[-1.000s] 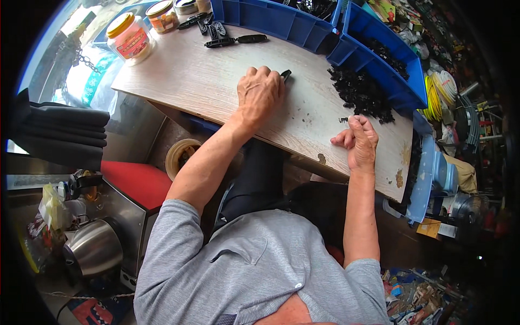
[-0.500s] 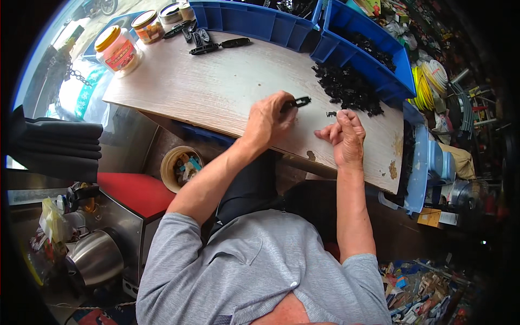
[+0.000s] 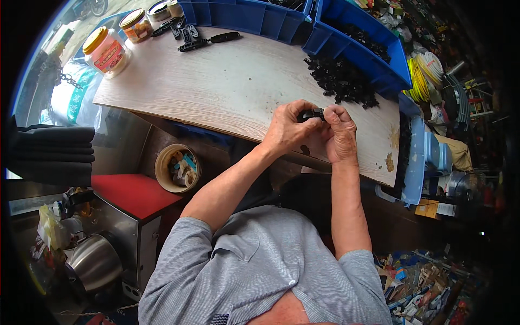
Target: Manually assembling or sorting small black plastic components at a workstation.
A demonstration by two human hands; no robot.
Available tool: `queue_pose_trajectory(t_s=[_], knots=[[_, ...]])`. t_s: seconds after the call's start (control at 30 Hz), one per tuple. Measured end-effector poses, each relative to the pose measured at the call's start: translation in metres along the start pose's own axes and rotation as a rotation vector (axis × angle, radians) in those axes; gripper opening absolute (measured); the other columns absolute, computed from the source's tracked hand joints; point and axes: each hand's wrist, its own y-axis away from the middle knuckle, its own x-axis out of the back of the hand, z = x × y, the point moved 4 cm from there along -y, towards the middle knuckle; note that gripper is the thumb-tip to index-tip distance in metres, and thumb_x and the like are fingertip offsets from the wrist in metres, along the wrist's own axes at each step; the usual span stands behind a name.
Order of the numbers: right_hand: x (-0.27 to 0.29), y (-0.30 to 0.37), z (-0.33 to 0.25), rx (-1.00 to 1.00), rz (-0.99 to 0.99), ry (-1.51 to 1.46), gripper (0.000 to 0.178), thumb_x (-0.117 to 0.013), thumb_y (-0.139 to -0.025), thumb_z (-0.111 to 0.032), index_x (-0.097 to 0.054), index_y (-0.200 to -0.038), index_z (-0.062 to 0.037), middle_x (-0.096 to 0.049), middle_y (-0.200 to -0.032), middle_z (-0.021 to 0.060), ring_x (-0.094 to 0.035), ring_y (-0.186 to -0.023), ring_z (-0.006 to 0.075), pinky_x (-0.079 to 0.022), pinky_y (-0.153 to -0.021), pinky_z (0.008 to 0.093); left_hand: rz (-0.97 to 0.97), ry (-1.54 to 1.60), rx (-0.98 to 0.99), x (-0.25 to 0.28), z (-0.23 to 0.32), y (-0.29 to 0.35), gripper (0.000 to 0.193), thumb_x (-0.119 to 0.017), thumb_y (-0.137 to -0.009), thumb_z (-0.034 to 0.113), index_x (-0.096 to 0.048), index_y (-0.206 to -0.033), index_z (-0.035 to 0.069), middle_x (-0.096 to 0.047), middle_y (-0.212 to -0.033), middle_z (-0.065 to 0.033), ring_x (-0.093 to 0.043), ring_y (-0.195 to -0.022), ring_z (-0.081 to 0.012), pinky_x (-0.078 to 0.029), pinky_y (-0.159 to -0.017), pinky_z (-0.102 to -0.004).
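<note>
Near the front edge of the table (image 3: 216,89), my two hands meet over a long black plastic part (image 3: 310,114). My left hand (image 3: 288,127) grips it, fingers wrapped round its body. The thumb and fingers of my right hand (image 3: 343,135) pinch at the part's right end. A small black plastic piece is hidden there, so I cannot see whether it sits in the part. Just beyond my hands lies a heap of small black plastic pieces (image 3: 344,81). Several similar long black parts (image 3: 208,40) lie together at the far left.
Blue bins (image 3: 244,24) holding black pieces line the table's back. An orange-lidded jar (image 3: 106,54) and a smaller jar (image 3: 135,27) stand at the far left. Below the table's front edge are a bucket of scraps (image 3: 177,169) and a red-topped metal cabinet (image 3: 132,195).
My hands were apart; now they touch. My left hand has moved right with the long part, and my right hand has brought the small black piece to its end.
</note>
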Motion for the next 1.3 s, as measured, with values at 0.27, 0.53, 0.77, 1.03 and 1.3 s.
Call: queue_pose_trajectory(t_s=[0.27,0.53,0.77,1.03,1.3], knots=[[-0.003,-0.002,0.002,-0.104,0.005,0.048,0.014,-0.074,-0.091,-0.01,-0.065,-0.101,-0.0078,-0.067,-0.083,0.0019,-0.065,-0.062,0.0128,-0.056,-0.059,0.0279,0.051,0.125,0.166,0.002,0.003,-0.004,0.024,-0.068,-0.092,0.017,-0.068,-0.095,-0.007,-0.066,-0.077,-0.0054,-0.061,-0.062,-0.008,-0.052,-0.058,-0.0231],[-0.01,-0.003,-0.007,-0.156,0.001,0.342,0.024,-0.074,-0.089,-0.03,-0.062,-0.087,-0.009,-0.055,-0.065,-0.0017,-0.048,-0.05,0.0076,-0.042,-0.05,0.0232,0.134,0.345,0.197,0.009,0.006,0.001,0.022,-0.068,-0.087,0.013,-0.068,-0.092,-0.009,-0.067,-0.075,-0.0084,-0.062,-0.06,-0.0104,-0.054,-0.054,-0.0253],[-0.01,0.002,-0.004,-0.046,-0.024,0.389,0.028,-0.067,-0.09,-0.027,-0.056,-0.07,-0.0102,-0.049,-0.062,-0.0026,-0.046,-0.049,0.0082,-0.041,-0.048,0.0259,-0.018,0.377,0.203,0.006,0.006,0.003,0.016,-0.07,-0.09,0.011,-0.068,-0.094,-0.004,-0.066,-0.077,-0.0054,-0.061,-0.063,-0.0084,-0.053,-0.056,-0.0235],[0.032,0.008,-0.028,-0.11,0.223,0.212,0.046,-0.057,-0.094,-0.038,-0.044,-0.056,-0.0136,-0.034,-0.043,0.0029,-0.057,-0.049,0.0223,-0.061,-0.067,0.0529,0.571,-1.153,-0.609,0.157,0.055,-0.042,0.038,-0.075,-0.078,0.006,-0.066,-0.115,0.01,-0.066,-0.117,-0.013,-0.058,-0.112,-0.0332,-0.047,-0.096,-0.0439],[0.119,0.015,-0.103,0.098,0.854,0.148,0.047,-0.071,-0.086,-0.041,-0.052,-0.105,-0.0028,-0.039,-0.051,0.0054,-0.055,-0.054,0.025,-0.06,-0.071,0.0557,0.455,-1.599,-0.31,0.244,0.028,-0.074,0.037,-0.066,-0.086,0.017,-0.064,-0.123,0.015,-0.066,-0.119,-0.007,-0.062,-0.108,-0.0309,-0.049,-0.092,-0.0444]])
